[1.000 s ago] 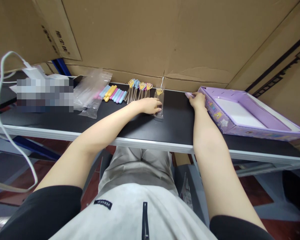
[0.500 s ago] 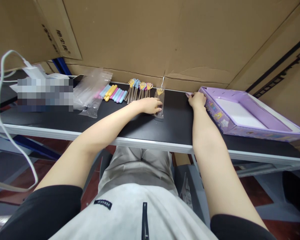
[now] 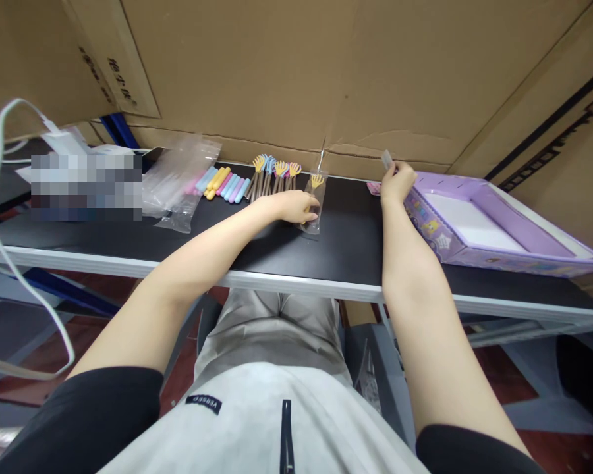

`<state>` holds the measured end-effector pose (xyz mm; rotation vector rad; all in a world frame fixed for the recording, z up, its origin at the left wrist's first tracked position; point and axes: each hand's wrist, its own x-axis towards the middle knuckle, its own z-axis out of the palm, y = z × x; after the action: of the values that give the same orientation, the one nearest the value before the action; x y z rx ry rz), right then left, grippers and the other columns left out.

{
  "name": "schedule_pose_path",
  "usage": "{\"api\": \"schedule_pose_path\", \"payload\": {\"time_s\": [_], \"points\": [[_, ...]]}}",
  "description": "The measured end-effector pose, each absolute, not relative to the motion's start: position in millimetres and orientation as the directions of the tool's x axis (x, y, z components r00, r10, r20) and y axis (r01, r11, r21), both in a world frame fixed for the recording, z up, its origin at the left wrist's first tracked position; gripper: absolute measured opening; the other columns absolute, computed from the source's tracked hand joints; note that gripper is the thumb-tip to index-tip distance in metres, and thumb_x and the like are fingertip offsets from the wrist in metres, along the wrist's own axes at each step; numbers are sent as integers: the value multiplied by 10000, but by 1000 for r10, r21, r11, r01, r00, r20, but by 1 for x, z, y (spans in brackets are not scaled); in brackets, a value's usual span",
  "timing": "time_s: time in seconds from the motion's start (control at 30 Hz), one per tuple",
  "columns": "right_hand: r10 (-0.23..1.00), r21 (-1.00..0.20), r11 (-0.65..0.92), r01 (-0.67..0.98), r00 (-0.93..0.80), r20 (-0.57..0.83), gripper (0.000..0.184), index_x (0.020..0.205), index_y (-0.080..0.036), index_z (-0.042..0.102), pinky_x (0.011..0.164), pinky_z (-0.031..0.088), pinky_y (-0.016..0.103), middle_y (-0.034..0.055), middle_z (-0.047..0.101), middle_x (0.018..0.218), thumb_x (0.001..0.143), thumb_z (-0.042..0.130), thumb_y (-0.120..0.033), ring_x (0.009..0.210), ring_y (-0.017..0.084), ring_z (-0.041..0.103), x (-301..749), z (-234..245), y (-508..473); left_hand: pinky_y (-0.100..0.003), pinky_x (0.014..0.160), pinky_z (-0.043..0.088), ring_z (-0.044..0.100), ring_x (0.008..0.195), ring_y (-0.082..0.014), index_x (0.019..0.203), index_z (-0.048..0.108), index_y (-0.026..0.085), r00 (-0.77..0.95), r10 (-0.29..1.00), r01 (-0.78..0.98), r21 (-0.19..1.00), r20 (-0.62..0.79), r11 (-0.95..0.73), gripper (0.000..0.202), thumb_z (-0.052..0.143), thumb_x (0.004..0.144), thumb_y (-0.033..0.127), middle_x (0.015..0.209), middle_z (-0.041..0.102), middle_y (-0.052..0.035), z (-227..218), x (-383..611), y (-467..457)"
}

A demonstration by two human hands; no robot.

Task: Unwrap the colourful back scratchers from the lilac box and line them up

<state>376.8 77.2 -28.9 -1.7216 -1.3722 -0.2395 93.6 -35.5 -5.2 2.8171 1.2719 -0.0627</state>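
Note:
My left hand [image 3: 295, 207] is closed on a clear plastic bag [image 3: 313, 228] that lies on the black tabletop. Inside the bag is a small back scratcher with a yellow claw head [image 3: 317, 180]; its handle is partly hidden by my fingers. Between the fingertips of my right hand [image 3: 399, 182] a small pale card [image 3: 387, 158] is pinched, raised above the table. Below that hand, several pink printed cards [image 3: 373, 188] lie beside the purple box. Left of the bag, more back scratchers [image 3: 280, 169] with yellow, blue and pink claw heads rest in a row, partly behind my left hand.
A shallow purple display box [image 3: 514, 257] stands on the right. Coloured handles [image 3: 230, 187] and a pile of clear bags [image 3: 180, 178] lie to the left. A white cable [image 3: 0, 217] hangs at the far left. Cardboard [image 3: 286, 85] walls the back of the table [image 3: 346, 253].
My right hand has risen from the pink cards, lifting one small card. My left hand stays on the bag, which has shifted slightly toward me and to the left.

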Motion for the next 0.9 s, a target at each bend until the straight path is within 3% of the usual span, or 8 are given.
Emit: {"api": "schedule_pose_path", "payload": {"time_s": [0.2, 0.3, 0.43, 0.63, 0.8, 0.9], "points": [[664, -641, 142, 755, 407, 627, 333, 988, -95, 764, 1043, 536, 474, 196, 767, 1068, 1046, 457, -212, 1052, 287, 729, 373, -29, 111, -272, 1074, 476, 678, 1292, -248, 1589, 538, 152, 619, 784, 785, 11, -44, -619, 577, 563, 1047, 347, 1402, 722, -130, 0, 87, -33], [703, -694, 190, 695, 396, 590, 224, 1041, -88, 756, 1052, 552, 455, 175, 768, 1121, 932, 561, -113, 1087, 262, 734, 365, -31, 122, -269, 1072, 480, 690, 1273, -245, 1522, 623, 169, 624, 781, 782, 19, -22, -623, 538, 630, 994, 278, 1396, 729, -111, 1, 83, -30], [794, -822, 212, 529, 397, 460, 409, 1087, -106, 741, 1058, 561, 390, 116, 757, 1173, 748, 583, 60, 1135, 221, 731, 346, -32, 118, -273, 1010, 521, 738, 1174, -234, 1394, 738, 204, 645, 764, 763, 46, 21, -645, 472, 657, 930, 172, 1299, 781, -77, -2, 79, -22], [903, -950, 130, 284, 362, 232, 220, 759, -164, 602, 875, 617, 376, 18, 657, 791, 732, 597, 54, 829, 178, 712, 320, -26, 96, -243, 953, 543, 761, 1110, -211, 1316, 782, 160, 638, 763, 758, 93, 104, -646, 427, 620, 926, 95, 1198, 814, -77, -6, 75, -11], [888, -928, 137, 346, 372, 269, 283, 692, -202, 482, 891, 601, 391, -34, 519, 661, 741, 691, -17, 765, 163, 643, 308, -19, 84, -262, 932, 553, 777, 1045, -223, 1270, 805, 142, 608, 778, 770, 122, 160, -627, 375, 651, 929, 118, 1118, 830, -93, -6, 73, -7], [914, -893, 126, 431, 299, 274, 286, 689, -215, 467, 868, 600, 409, -31, 519, 613, 768, 684, -46, 691, 164, 609, 303, -19, 77, -264, 919, 560, 783, 983, -213, 1218, 825, 152, 603, 773, 760, 154, 194, -632, 343, 688, 904, 132, 1048, 838, -75, -9, 73, -5]]}}
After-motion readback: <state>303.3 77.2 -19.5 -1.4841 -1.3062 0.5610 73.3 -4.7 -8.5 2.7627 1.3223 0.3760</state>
